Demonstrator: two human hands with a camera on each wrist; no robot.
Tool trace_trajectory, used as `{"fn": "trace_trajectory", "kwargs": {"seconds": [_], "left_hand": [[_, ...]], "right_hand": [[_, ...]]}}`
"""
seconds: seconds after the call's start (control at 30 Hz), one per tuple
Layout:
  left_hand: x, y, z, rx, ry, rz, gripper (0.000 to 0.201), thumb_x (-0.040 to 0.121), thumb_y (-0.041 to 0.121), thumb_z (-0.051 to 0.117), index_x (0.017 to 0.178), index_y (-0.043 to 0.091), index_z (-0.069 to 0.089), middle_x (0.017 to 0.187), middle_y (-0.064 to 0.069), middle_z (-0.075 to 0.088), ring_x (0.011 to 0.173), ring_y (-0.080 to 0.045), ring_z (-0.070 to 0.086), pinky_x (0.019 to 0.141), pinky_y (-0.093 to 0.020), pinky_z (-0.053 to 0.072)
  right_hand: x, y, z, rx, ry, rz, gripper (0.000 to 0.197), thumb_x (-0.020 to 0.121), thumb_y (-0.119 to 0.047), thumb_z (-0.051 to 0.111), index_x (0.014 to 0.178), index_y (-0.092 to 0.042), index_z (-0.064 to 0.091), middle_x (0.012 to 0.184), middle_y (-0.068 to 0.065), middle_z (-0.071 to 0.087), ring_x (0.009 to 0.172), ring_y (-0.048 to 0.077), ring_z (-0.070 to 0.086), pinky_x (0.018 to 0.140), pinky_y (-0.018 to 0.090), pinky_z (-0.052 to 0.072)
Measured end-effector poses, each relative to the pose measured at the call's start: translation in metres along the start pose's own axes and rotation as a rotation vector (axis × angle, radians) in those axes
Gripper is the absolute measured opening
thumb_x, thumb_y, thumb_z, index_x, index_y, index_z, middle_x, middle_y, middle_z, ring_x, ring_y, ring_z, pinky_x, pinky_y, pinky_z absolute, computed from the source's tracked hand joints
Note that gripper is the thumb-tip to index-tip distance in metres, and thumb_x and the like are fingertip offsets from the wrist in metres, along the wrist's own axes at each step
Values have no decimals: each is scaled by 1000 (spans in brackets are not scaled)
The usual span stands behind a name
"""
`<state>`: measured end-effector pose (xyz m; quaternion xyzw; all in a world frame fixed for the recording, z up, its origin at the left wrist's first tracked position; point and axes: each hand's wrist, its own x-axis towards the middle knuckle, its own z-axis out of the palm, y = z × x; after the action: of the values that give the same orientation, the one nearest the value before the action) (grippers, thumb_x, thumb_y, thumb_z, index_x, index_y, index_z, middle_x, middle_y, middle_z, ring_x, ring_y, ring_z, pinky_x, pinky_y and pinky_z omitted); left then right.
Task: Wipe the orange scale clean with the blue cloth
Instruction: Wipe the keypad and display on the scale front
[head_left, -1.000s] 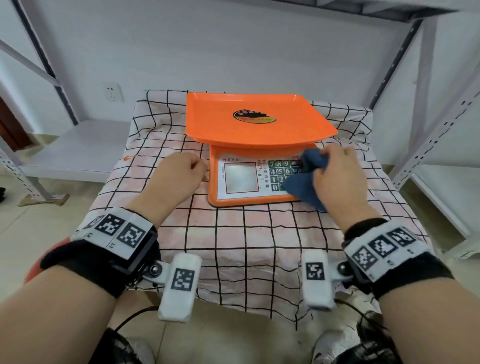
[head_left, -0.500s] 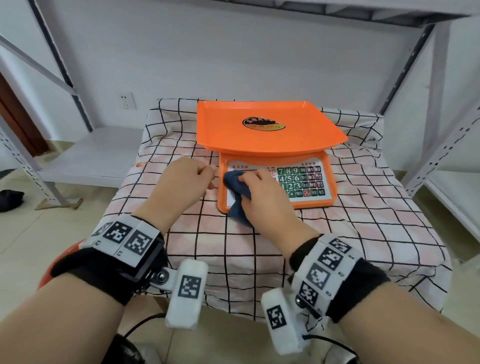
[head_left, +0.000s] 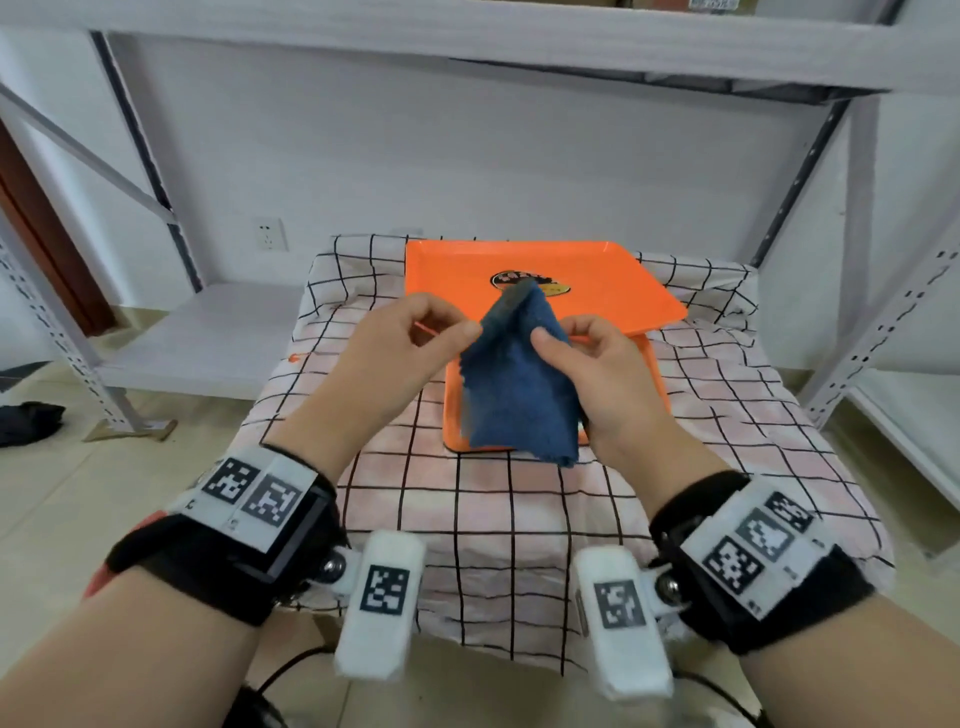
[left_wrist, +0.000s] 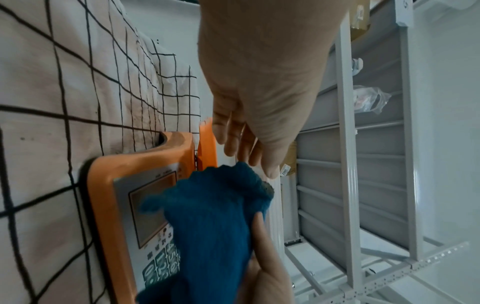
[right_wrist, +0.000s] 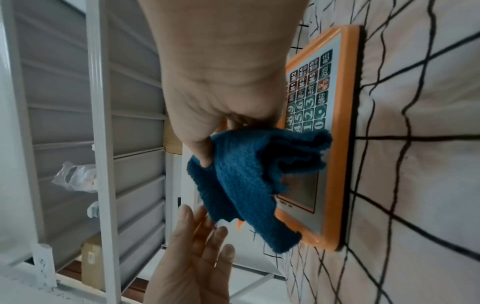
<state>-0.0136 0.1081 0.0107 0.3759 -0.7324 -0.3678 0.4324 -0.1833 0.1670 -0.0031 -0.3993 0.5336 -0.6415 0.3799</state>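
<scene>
The orange scale (head_left: 597, 291) stands on the checked table, and the hanging cloth hides most of its front panel. The left wrist view shows its display (left_wrist: 153, 205); the right wrist view shows its keypad (right_wrist: 311, 98). My right hand (head_left: 550, 338) pinches the blue cloth (head_left: 519, 395) between thumb and fingers and holds it in the air above the panel. The cloth (right_wrist: 239, 174) droops down from that thumb. My left hand (head_left: 470, 330) is raised beside it. Its fingers (right_wrist: 205, 226) are straight, and their tips are at the cloth's left edge (left_wrist: 213, 226).
A black-and-white checked tablecloth (head_left: 519, 509) covers the table. Grey metal shelving stands on the left (head_left: 156, 332) and on the right (head_left: 883, 312). There is a wall socket (head_left: 270, 234) behind and a dark item on the floor at far left (head_left: 31, 423).
My right hand wiped the panel from the keypad to the display, then lifted the cloth off it. My left hand left the scale's side and rose to the cloth.
</scene>
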Motion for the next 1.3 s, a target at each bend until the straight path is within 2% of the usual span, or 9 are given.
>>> {"fn": "trace_trajectory", "kwargs": {"seconds": [0.23, 0.37, 0.47, 0.57, 0.73, 0.83, 0.93, 1.1, 1.3], "left_hand": [[4, 0, 9, 194, 62, 31, 19, 78, 29, 74, 85, 16, 61, 75, 11, 59, 63, 0, 50, 63, -15, 42], [-2, 7, 11, 83, -96, 19, 22, 76, 28, 76, 86, 15, 61, 77, 6, 63, 68, -7, 59, 70, -25, 51], [-10, 11, 14, 142, -231, 178, 46, 71, 26, 79, 107, 28, 51, 109, 10, 51, 88, -1, 54, 79, -14, 46], [-10, 10, 15, 304, -202, 371, 28, 81, 17, 71, 105, 21, 58, 101, 10, 50, 89, 0, 51, 79, -13, 43], [8, 47, 1, 286, -151, 346, 4, 85, 10, 65, 86, 10, 69, 78, 18, 57, 71, 13, 51, 70, -5, 39], [24, 84, -11, 242, -167, 275, 3, 85, 8, 65, 82, 9, 67, 73, 10, 59, 62, 11, 52, 66, -7, 42], [36, 119, -21, 168, -240, 172, 9, 88, 7, 61, 81, 11, 62, 71, 2, 58, 57, 3, 53, 54, -9, 44], [52, 162, -40, 199, -163, 198, 18, 92, 11, 55, 75, 17, 56, 70, 2, 54, 62, -7, 48, 49, -11, 40], [71, 200, -62, 244, -12, 256, 12, 96, 21, 50, 84, 19, 53, 78, 6, 50, 68, -7, 46, 48, -18, 38]], "right_hand": [[9, -3, 5, 170, 35, 21, 13, 84, -16, 68, 89, -19, 56, 86, 5, 68, 80, 21, 65, 71, 35, 53], [15, -8, 3, 296, 151, -18, 18, 87, -16, 65, 82, -18, 48, 67, -3, 66, 61, 12, 64, 53, 26, 52], [17, -13, -4, 272, 195, -7, 19, 89, -20, 63, 81, -19, 46, 58, -6, 63, 52, 9, 61, 48, 24, 48], [15, -17, -9, 207, 175, 18, 21, 89, -19, 62, 77, -18, 46, 59, -5, 61, 55, 11, 60, 52, 26, 49], [6, -41, -12, 131, -50, 88, 23, 87, -26, 64, 93, -4, 57, 87, 16, 63, 76, 30, 61, 71, 48, 55], [-5, -70, -6, 59, -247, 166, 65, 72, -51, 65, 110, 1, 60, 90, 21, 68, 72, 32, 65, 64, 39, 55], [-14, -90, -2, -141, -389, 181, 76, 56, -59, 74, 108, -5, 62, 101, 16, 69, 88, 31, 68, 72, 42, 56], [-15, -126, 10, -395, -238, -79, 17, 92, -27, 58, 89, -10, 63, 91, 14, 66, 82, 25, 63, 76, 40, 53], [-7, -191, -1, -831, -182, -194, 28, 80, -11, 68, 105, -7, 59, 98, 16, 66, 78, 23, 61, 65, 36, 55]]}}
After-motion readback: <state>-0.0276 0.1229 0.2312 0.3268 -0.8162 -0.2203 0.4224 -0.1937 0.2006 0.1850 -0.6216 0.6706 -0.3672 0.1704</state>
